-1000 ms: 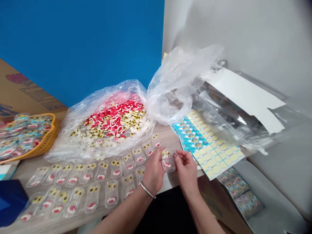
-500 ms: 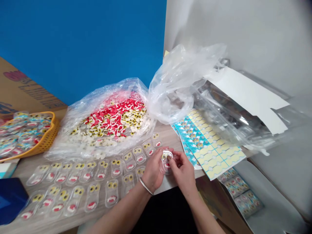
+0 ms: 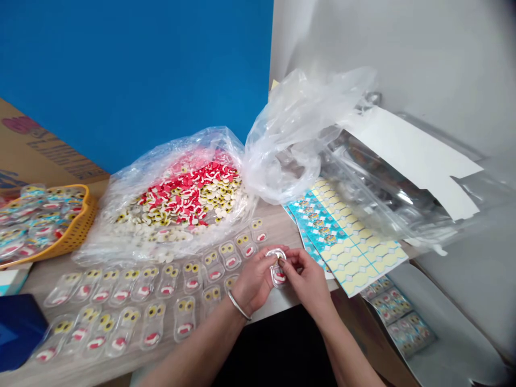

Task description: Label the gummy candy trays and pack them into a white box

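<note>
Clearly, the table (image 3: 278,215) is laid out for reach. A clear bag (image 3: 135,180) slumps at its back, mouth spread toward the person, probably so that the loose pieces (image 3: 181,201) inside lie exposed. Printed sheets (image 3: 358,258) fan out at the right, flat and overlapping; a yellow basket (image 3: 76,231) of filled packs stands at the far left, likely out of the way. Between bag and near edge, clear cases (image 3: 186,320) lie in two rough rows, spaced perhaps to keep each face readable (some crowd together at the left).

Above the near edge, the left hand (image 3: 256,282) cradles one side of the held case (image 3: 279,277), thumb over its upper part. The right hand (image 3: 304,274) pinches the opposite side, thumb on the face, seemingly to steady it. Its long axis runs away from the body, far end leaning slightly left; the red piece (image 3: 279,276) sits toward the person.
</note>
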`<state>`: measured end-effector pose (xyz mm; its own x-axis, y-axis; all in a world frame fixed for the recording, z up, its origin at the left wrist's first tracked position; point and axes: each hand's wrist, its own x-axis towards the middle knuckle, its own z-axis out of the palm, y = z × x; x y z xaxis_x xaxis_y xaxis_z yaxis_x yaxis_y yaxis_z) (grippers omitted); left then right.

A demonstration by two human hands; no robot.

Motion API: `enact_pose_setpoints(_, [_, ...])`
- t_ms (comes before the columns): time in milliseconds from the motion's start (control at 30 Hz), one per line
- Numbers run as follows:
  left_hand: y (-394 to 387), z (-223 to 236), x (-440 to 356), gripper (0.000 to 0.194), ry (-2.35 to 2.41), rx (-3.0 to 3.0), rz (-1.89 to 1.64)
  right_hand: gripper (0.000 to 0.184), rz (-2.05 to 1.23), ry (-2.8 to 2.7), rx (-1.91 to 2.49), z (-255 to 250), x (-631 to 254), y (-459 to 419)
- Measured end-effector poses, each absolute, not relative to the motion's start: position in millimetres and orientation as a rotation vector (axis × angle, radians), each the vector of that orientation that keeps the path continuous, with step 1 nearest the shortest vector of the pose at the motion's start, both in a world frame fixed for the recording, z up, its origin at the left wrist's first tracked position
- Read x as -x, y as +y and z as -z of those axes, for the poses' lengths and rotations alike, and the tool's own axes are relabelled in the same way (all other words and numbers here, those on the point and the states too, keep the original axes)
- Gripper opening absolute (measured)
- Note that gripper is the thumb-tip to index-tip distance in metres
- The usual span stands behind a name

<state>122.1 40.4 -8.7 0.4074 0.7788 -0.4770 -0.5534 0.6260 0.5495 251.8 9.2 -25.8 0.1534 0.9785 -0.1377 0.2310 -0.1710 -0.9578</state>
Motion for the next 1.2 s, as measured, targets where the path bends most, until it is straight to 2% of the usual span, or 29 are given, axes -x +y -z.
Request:
enact_pose_setpoints(167, [48.9,10.4,-121.1,0.032,0.802,-0.483,-0.872,0.031,-1.34,-1.073,1.374,30.9,-251.9,14.9])
enact_pose_setpoints(300, [62.3,5.5,-103.8,0.036,1.198,-0.903,-1.059,0.027,-1.195,-1.104,1.57,43.0,-256.8,27.9])
enact_pose_setpoints(400, [65.9,0.0,-84.0,0.029,1.395,-1.484,-1.069,0.022,-1.125,-1.255,1.718,50.2,-257.3,32.5])
enact_pose_setpoints(500, [60.3,0.9,-71.8,0.029,1.353,-1.936,-0.984,0.021,-1.117,-1.308,1.715,49.4,-258.2,32.4])
enact_pose_setpoints(633, [48.0,11.8,-75.3,0.035,1.222,-2.221,-0.9,0.026,-1.136,-1.227,1.645,40.0,-270.8,44.4])
enact_pose_setpoints(833, [33.9,15.9,-98.6,0.034,1.125,-2.352,-0.799,0.02,-0.675,-1.544,1.979,34.5,-273.2,96.9])
enact_pose_setpoints(1067, [20.0,14.0,-81.6,0.037,1.125,-2.346,-0.832,0.014,-0.432,-1.728,2.095,40.8,-244.2,111.4])
enact_pose_setpoints(1200, [5.8,11.8,-58.6,0.037,1.187,-2.324,-0.758,0.019,-0.267,-1.802,2.142,41.5,-235.3,103.6])
